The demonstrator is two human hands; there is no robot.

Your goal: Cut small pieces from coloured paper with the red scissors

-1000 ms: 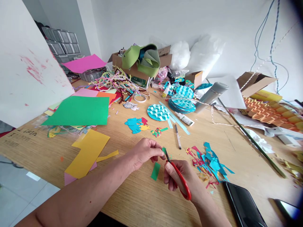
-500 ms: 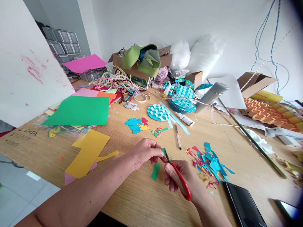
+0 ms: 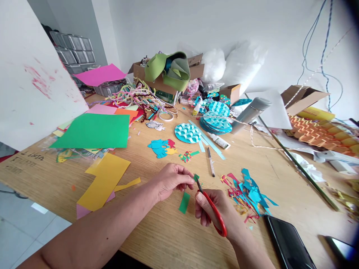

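My left hand [image 3: 175, 181] pinches a small green paper piece [image 3: 196, 178] between thumb and fingertips. My right hand [image 3: 210, 209] is wrapped round the red handles of a pair of scissors [image 3: 215, 213], whose dark blades point up and away, touching or very close to the green piece. On the table just below the hands lies a green paper strip [image 3: 184, 203]. Beyond them sit blue fish cutouts [image 3: 159, 148] with red and yellow ones, and a small heap of tiny red, green and yellow bits [image 3: 186, 156].
A pen [image 3: 211, 162], a glue tube [image 3: 219, 141] and a wavy blue paper disc [image 3: 187, 133] lie ahead. Blue and red scraps [image 3: 254, 192] and a phone [image 3: 288, 243] are at right. Green [image 3: 94, 130] and yellow sheets [image 3: 105, 183] lie left. A grey bottle [image 3: 251, 114] leans at the back.
The green piece at my left fingertips has shifted slightly, and the scissor blades have come closer together. Both hands stay in nearly the same place.
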